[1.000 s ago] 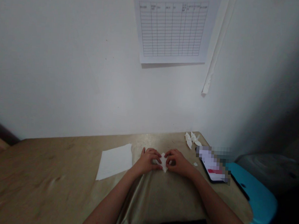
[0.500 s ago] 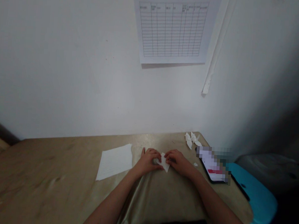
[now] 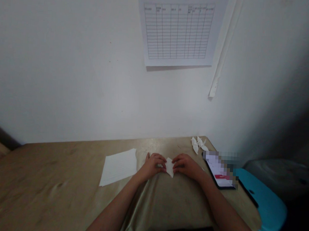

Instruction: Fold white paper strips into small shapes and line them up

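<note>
Right hand (image 3: 187, 166) nearer left hand (image 3: 152, 166), paper (image 3: 170, 166) between

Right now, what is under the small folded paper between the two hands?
The folded paper sits on the tan table. Fingers of the left hand and right hand cover its sides, so whatever lies beneath stays hidden.

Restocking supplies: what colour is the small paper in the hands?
White and plain; the paper shows best in the head view.
</note>
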`<state>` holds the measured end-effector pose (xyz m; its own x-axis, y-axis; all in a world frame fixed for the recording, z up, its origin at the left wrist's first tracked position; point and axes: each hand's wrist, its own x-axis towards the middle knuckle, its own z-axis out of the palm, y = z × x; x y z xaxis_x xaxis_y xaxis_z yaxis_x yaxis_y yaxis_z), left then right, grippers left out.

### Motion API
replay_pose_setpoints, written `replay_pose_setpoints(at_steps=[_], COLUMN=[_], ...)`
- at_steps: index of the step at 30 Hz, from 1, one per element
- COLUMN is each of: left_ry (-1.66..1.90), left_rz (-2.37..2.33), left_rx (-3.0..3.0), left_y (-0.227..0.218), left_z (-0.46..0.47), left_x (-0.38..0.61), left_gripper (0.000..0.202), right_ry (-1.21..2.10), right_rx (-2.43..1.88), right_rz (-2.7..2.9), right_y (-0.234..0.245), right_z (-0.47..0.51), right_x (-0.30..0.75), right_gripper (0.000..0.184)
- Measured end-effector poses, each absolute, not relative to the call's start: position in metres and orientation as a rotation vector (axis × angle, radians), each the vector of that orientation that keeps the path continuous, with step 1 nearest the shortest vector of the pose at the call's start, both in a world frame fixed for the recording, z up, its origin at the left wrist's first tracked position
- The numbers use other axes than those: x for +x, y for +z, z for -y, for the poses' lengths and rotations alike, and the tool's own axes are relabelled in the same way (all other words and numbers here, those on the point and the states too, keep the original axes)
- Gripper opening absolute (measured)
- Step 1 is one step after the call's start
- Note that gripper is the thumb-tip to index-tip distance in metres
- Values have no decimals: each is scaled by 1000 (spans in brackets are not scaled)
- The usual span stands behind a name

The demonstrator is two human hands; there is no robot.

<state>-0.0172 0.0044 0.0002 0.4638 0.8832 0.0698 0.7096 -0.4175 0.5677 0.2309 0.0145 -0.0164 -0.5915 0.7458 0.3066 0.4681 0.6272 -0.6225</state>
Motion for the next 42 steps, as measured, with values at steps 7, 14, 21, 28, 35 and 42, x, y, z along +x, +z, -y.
replay_pose_setpoints(at_steps=[7, 14, 21, 28, 35, 42], left_ry=[528, 542, 517, 507, 515, 517], left_rz=[-1315, -1297, -1309, -1288, -1330, -1349], left_rx=[2241, 2249, 2270, 2285, 2312, 2336], left_y=[-2, -7, -3, 0, 1, -2], left_z=[-4, -6, -4, 0, 4, 4], left_x=[-18, -20, -19, -20, -14, -11], left_gripper=[8, 9, 12, 18, 26, 40], right_ry=[687, 669, 716, 758, 748, 804], right_rx=[-999, -1053, -990, -972, -1017, -975], right_rz=[2288, 2313, 2299, 2274, 2261, 2158], right_y=[-7, -8, -12, -11, -14, -20], right_z=[-5, -3, -3, 1, 2, 1], right_x=[230, 230, 228, 220, 214, 217], right_gripper=[9, 8, 6, 6, 4, 9])
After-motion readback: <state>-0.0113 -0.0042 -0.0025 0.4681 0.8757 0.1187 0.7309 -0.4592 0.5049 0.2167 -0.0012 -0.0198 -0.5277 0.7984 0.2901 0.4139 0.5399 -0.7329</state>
